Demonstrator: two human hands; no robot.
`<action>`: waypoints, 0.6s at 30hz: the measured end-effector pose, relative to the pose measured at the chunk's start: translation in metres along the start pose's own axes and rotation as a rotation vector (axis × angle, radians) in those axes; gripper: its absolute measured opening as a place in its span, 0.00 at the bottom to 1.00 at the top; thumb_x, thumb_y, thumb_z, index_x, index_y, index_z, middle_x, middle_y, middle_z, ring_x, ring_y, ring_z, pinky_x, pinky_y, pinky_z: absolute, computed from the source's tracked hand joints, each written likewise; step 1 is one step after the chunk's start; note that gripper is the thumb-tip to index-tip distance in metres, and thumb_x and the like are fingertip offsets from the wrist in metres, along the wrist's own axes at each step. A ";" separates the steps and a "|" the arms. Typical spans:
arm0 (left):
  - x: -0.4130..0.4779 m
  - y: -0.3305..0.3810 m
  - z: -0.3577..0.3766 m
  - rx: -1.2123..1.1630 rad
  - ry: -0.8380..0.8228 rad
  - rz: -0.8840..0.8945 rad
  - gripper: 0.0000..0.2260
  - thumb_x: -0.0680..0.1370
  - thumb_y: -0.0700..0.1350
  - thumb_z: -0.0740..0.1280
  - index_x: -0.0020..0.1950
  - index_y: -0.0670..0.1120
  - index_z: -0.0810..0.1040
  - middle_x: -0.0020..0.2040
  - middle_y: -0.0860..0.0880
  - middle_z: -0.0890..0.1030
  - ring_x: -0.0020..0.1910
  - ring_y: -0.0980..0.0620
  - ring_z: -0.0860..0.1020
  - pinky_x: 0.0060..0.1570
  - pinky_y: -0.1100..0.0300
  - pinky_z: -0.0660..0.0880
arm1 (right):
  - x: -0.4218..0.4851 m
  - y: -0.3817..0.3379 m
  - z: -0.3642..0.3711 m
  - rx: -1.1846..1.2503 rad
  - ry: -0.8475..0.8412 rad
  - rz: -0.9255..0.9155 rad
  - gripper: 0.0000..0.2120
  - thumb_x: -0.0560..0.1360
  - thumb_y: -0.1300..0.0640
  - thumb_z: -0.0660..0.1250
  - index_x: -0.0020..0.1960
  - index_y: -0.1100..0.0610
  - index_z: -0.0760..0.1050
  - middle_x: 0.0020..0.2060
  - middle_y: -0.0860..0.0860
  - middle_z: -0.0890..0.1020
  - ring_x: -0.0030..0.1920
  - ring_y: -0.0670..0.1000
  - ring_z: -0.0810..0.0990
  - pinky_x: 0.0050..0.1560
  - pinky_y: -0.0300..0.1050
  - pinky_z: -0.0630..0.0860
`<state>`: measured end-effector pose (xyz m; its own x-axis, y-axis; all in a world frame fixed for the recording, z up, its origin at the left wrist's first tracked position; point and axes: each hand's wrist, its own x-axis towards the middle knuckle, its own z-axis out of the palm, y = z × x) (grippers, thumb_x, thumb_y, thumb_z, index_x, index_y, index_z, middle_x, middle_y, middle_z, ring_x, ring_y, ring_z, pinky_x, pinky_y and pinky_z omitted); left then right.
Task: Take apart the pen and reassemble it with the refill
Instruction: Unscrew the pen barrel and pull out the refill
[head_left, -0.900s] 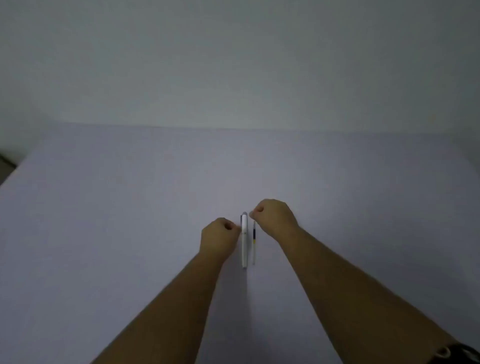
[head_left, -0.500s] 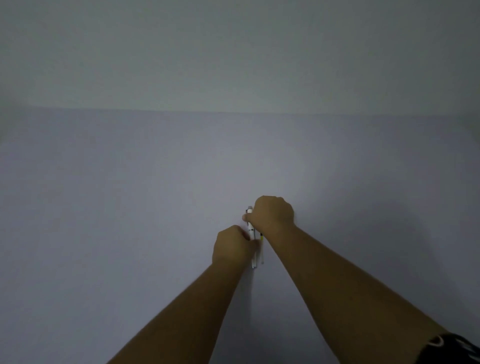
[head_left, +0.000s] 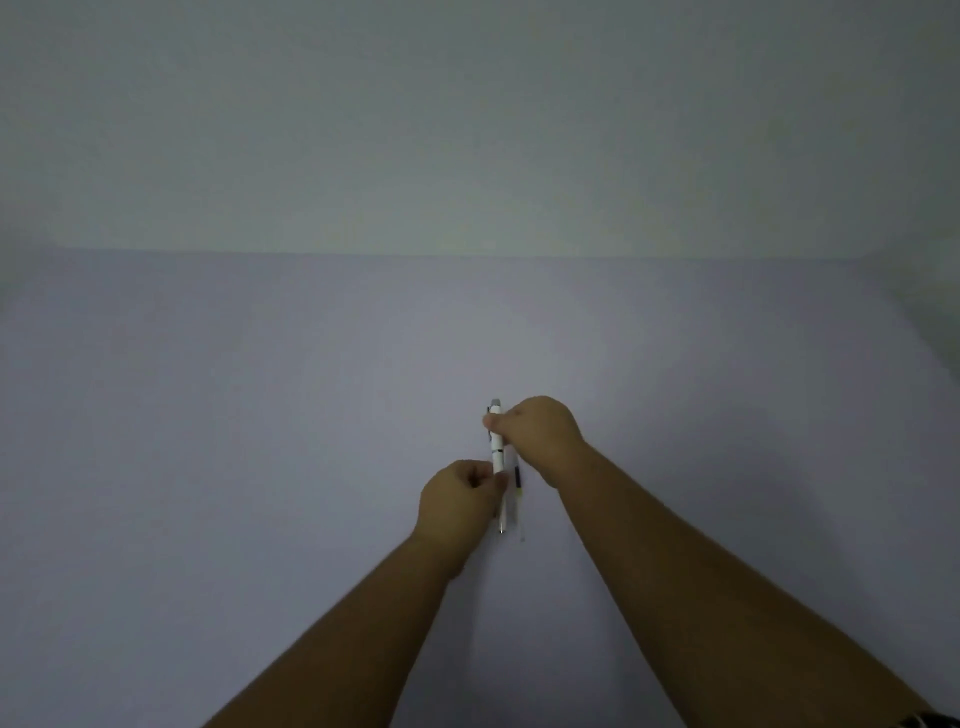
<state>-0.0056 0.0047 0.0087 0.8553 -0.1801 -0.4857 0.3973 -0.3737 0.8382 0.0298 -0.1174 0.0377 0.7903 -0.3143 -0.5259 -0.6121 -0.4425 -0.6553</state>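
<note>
A white pen (head_left: 497, 452) with a grey cap end points away from me over the pale table (head_left: 260, 441). My right hand (head_left: 540, 434) grips its far end near the clip. My left hand (head_left: 460, 501) pinches its near part, with the tip poking out below the fingers. A thin clear refill (head_left: 519, 493) with a dark and yellow section lies on the table just right of the pen, partly behind my right wrist.
A plain grey wall (head_left: 467, 130) rises behind the table's far edge. A dark band (head_left: 935, 721) shows on my right forearm at the bottom right corner.
Both hands closed on the pen, which lay on the table between them. My left hand slid toward the near end and my right took the far end. The refill stayed put.
</note>
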 end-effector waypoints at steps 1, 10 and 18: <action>-0.002 0.005 -0.005 -0.077 -0.061 -0.028 0.09 0.75 0.47 0.67 0.36 0.47 0.81 0.32 0.49 0.79 0.34 0.51 0.77 0.41 0.56 0.77 | -0.003 -0.001 -0.002 0.050 0.012 -0.016 0.19 0.74 0.49 0.65 0.44 0.66 0.82 0.37 0.63 0.80 0.38 0.54 0.76 0.39 0.46 0.69; -0.022 -0.004 -0.019 -0.231 -0.173 -0.152 0.09 0.75 0.42 0.69 0.36 0.44 0.81 0.32 0.48 0.81 0.33 0.52 0.79 0.37 0.61 0.79 | 0.001 0.021 -0.040 0.019 0.078 -0.046 0.17 0.74 0.52 0.66 0.29 0.58 0.75 0.33 0.60 0.80 0.34 0.56 0.78 0.45 0.50 0.77; -0.019 -0.019 -0.017 -0.217 -0.078 -0.180 0.04 0.73 0.43 0.71 0.42 0.43 0.83 0.37 0.46 0.82 0.37 0.50 0.80 0.39 0.60 0.79 | 0.002 0.070 -0.004 -0.134 0.119 -0.034 0.15 0.72 0.52 0.69 0.34 0.63 0.78 0.35 0.62 0.83 0.39 0.61 0.83 0.44 0.51 0.78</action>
<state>-0.0241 0.0305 0.0064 0.7396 -0.2015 -0.6421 0.6096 -0.2039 0.7661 -0.0115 -0.1525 -0.0073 0.8128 -0.3908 -0.4321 -0.5825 -0.5597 -0.5894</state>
